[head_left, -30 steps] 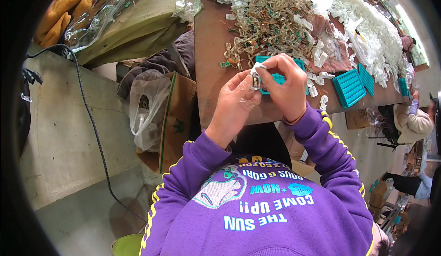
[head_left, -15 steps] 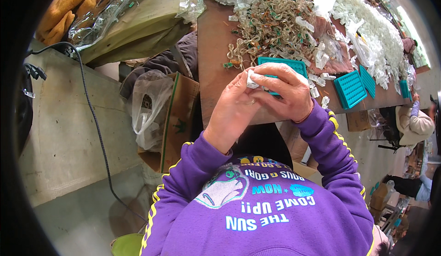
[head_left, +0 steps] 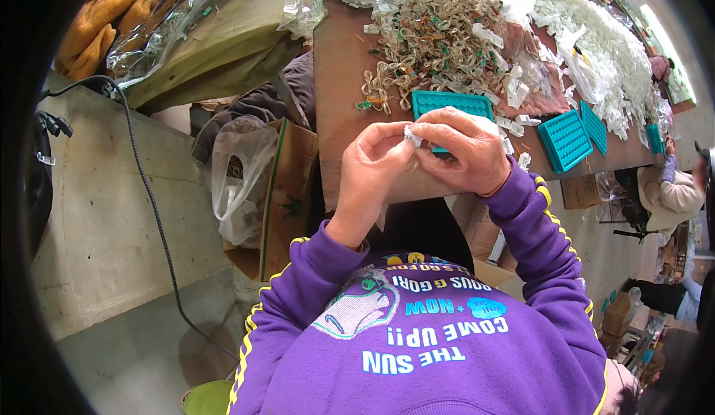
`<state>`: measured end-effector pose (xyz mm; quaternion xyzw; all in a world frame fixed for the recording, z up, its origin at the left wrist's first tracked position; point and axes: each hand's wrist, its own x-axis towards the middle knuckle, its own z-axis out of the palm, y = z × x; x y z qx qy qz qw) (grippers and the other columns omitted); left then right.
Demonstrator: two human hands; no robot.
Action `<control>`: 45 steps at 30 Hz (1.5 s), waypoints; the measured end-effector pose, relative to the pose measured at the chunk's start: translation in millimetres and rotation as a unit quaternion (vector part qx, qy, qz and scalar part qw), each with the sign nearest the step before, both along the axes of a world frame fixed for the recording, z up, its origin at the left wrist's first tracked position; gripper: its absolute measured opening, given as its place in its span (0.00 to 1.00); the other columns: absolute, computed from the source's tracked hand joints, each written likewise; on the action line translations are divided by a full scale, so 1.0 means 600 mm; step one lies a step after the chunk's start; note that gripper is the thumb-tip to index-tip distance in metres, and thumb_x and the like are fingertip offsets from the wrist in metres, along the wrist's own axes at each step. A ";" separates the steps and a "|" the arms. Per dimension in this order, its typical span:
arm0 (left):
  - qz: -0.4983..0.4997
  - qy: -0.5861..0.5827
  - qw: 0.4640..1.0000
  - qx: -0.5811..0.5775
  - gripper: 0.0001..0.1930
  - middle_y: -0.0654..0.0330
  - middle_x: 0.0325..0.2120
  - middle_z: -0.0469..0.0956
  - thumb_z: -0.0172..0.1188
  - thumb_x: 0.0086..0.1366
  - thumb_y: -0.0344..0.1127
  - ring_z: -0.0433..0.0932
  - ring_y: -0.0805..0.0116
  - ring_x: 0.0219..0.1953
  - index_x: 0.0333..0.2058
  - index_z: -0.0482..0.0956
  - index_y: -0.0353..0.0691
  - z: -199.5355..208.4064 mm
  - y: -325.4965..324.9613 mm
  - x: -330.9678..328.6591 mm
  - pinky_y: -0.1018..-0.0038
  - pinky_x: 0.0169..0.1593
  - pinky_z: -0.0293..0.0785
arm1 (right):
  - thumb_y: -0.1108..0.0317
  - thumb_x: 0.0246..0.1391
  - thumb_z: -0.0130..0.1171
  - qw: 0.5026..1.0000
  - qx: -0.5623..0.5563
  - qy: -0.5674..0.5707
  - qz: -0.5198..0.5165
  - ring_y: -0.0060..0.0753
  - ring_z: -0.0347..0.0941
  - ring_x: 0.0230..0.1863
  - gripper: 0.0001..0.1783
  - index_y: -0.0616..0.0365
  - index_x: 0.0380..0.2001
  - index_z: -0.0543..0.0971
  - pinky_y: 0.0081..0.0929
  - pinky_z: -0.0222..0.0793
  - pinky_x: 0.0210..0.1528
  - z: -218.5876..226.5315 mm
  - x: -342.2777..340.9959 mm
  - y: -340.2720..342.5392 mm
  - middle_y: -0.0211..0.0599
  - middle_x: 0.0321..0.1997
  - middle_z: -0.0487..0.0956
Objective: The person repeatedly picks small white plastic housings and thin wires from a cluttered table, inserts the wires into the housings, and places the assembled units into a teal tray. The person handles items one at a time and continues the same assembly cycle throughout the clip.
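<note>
Between my two hands is a small white plastic piece (head_left: 412, 136), mostly covered by fingers. My left hand (head_left: 374, 163) pinches it with thumb and forefinger from the left. My right hand (head_left: 471, 150) is closed on its other side, the fingers curled over it. Both hands are raised at the table's near edge. Just beyond them lies a teal tray (head_left: 454, 102) with rows of pockets, partly hidden by my right hand. A big tangle of clear cable bundles (head_left: 439, 35) with green and orange bits lies farther back.
Right of my hands stand a second teal tray (head_left: 564, 141) and a teal slab (head_left: 593, 128). White plastic parts (head_left: 596, 50) heap up along the far right. Left of the table is a cardboard box (head_left: 287, 199) with a plastic bag (head_left: 242, 165). Another person (head_left: 670, 191) sits at far right.
My left hand has turned, its fingers now bent into a pinch at the white piece's end. The piece has shifted slightly and tilted. My right hand has barely moved.
</note>
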<state>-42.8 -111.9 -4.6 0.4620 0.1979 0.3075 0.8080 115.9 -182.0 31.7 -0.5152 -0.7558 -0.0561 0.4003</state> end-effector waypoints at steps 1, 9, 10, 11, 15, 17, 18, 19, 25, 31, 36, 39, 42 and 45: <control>-0.004 -0.001 1.000 -0.001 0.13 0.62 0.42 0.79 0.55 0.67 0.32 0.76 0.79 0.45 0.48 0.76 0.33 -0.002 0.001 0.000 0.81 0.48 0.71 | 0.77 0.40 0.66 1.000 0.009 -0.003 0.006 0.37 0.77 0.28 0.14 0.61 0.35 0.79 0.28 0.75 0.29 0.000 0.001 0.000 0.38 0.33 0.79; -0.078 -0.179 0.964 -0.183 0.14 0.59 0.47 0.76 0.52 0.70 0.31 0.76 0.72 0.49 0.53 0.71 0.35 -0.027 0.004 0.009 0.74 0.53 0.73 | 0.74 0.41 0.67 1.000 0.025 0.009 -0.006 0.40 0.77 0.32 0.14 0.61 0.35 0.80 0.31 0.75 0.35 -0.005 -0.004 0.004 0.39 0.35 0.79; -0.087 -0.217 0.949 -0.213 0.14 0.58 0.48 0.75 0.51 0.71 0.32 0.76 0.71 0.50 0.53 0.70 0.36 -0.031 0.005 0.013 0.73 0.54 0.73 | 0.74 0.41 0.67 1.000 0.030 -0.003 0.001 0.41 0.77 0.34 0.14 0.60 0.36 0.80 0.32 0.75 0.38 -0.002 -0.001 0.008 0.39 0.36 0.80; -0.095 -0.255 0.931 -0.244 0.14 0.57 0.49 0.75 0.51 0.71 0.32 0.75 0.70 0.51 0.54 0.70 0.36 -0.034 0.005 0.018 0.72 0.55 0.73 | 0.73 0.42 0.67 0.999 0.043 -0.014 0.010 0.42 0.77 0.36 0.15 0.60 0.37 0.80 0.33 0.75 0.41 0.003 0.004 0.012 0.39 0.37 0.80; -0.035 -0.230 0.942 -0.241 0.13 0.56 0.41 0.79 0.55 0.70 0.33 0.80 0.64 0.46 0.50 0.73 0.38 -0.051 0.009 0.026 0.66 0.54 0.76 | 0.68 0.49 0.67 0.992 0.023 0.082 -0.097 0.38 0.76 0.50 0.22 0.56 0.50 0.79 0.32 0.70 0.54 0.044 0.052 -0.005 0.38 0.49 0.80; -0.049 -0.227 0.944 -0.236 0.12 0.55 0.42 0.79 0.55 0.70 0.32 0.80 0.62 0.46 0.50 0.73 0.37 -0.060 0.013 0.028 0.64 0.55 0.76 | 0.65 0.57 0.62 0.936 -0.036 0.325 -0.128 0.34 0.75 0.52 0.22 0.58 0.55 0.75 0.29 0.70 0.53 0.060 0.077 -0.034 0.38 0.50 0.80; -0.046 -0.219 0.949 -0.224 0.12 0.55 0.42 0.79 0.55 0.70 0.32 0.80 0.62 0.46 0.49 0.73 0.37 -0.063 0.014 0.029 0.63 0.55 0.76 | 0.62 0.62 0.57 0.914 -0.024 0.389 -0.112 0.32 0.76 0.52 0.22 0.62 0.56 0.73 0.27 0.72 0.52 0.061 0.094 -0.031 0.40 0.48 0.80; -0.044 -0.208 0.954 -0.211 0.12 0.55 0.42 0.79 0.55 0.70 0.32 0.80 0.62 0.46 0.49 0.74 0.37 -0.067 0.015 0.031 0.63 0.55 0.76 | 0.61 0.63 0.55 0.882 -0.046 0.460 -0.091 0.32 0.76 0.51 0.22 0.63 0.55 0.73 0.27 0.73 0.52 0.058 0.103 -0.041 0.41 0.47 0.80; -0.057 -0.229 0.953 -0.190 0.14 0.50 0.43 0.78 0.53 0.70 0.32 0.80 0.59 0.46 0.52 0.72 0.34 -0.074 0.016 0.029 0.61 0.57 0.74 | 0.64 0.67 0.48 0.552 -0.128 0.811 0.144 0.38 0.77 0.49 0.19 0.65 0.54 0.71 0.34 0.77 0.52 0.000 0.146 -0.080 0.42 0.44 0.79; -0.076 -0.259 0.947 -0.177 0.15 0.48 0.44 0.77 0.53 0.69 0.30 0.78 0.56 0.48 0.52 0.72 0.33 -0.075 0.016 0.024 0.58 0.60 0.70 | 0.64 0.69 0.45 0.383 -0.083 0.907 0.153 0.26 0.67 0.30 0.16 0.63 0.51 0.73 0.24 0.70 0.36 -0.046 0.139 -0.093 0.32 0.33 0.73; -0.079 -0.255 0.939 -0.218 0.17 0.48 0.44 0.75 0.55 0.68 0.31 0.74 0.55 0.50 0.54 0.69 0.32 -0.079 0.018 0.021 0.57 0.61 0.68 | 0.63 0.69 0.44 0.348 -0.079 0.915 0.188 0.20 0.58 0.24 0.14 0.59 0.47 0.75 0.20 0.57 0.26 -0.056 0.129 -0.094 0.26 0.26 0.66; -0.060 -0.275 0.935 -0.217 0.14 0.46 0.43 0.77 0.54 0.69 0.29 0.78 0.53 0.47 0.51 0.72 0.32 -0.078 0.017 0.020 0.59 0.57 0.74 | 0.61 0.69 0.44 0.333 -0.074 0.921 0.189 0.20 0.55 0.22 0.15 0.59 0.46 0.75 0.20 0.55 0.24 -0.060 0.127 -0.095 0.25 0.25 0.64; -0.049 -0.276 0.937 -0.207 0.13 0.48 0.43 0.77 0.54 0.69 0.29 0.78 0.56 0.47 0.50 0.73 0.34 -0.073 0.015 0.016 0.59 0.57 0.73 | 0.61 0.69 0.44 0.320 -0.068 0.923 0.202 0.20 0.54 0.22 0.15 0.58 0.46 0.75 0.19 0.53 0.23 -0.066 0.127 -0.095 0.24 0.24 0.63; -0.046 -0.273 0.930 -0.242 0.13 0.51 0.43 0.77 0.54 0.69 0.30 0.78 0.58 0.46 0.51 0.73 0.36 -0.071 0.016 0.014 0.59 0.58 0.71 | 0.60 0.69 0.44 0.326 -0.063 0.924 0.190 0.20 0.53 0.22 0.15 0.58 0.46 0.75 0.19 0.52 0.22 -0.071 0.129 -0.097 0.24 0.24 0.62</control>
